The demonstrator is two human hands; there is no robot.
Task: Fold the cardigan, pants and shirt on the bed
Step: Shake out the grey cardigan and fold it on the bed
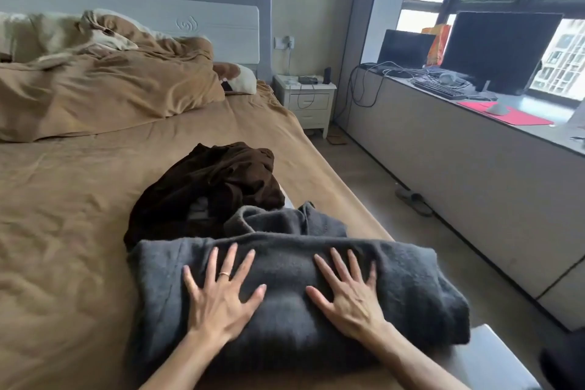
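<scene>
The left hand (221,298) and the right hand (348,296) both lie palm-down, fingers spread apart and flat, on top of the folded grey cardigan (411,279), gripping nothing. The cardigan rests on the near edge of the bed (63,247), on the tan sheet, with part of it bunched at its far side. A crumpled dark brown garment (215,187) lies just behind the cardigan, touching it; its type cannot be determined.
</scene>
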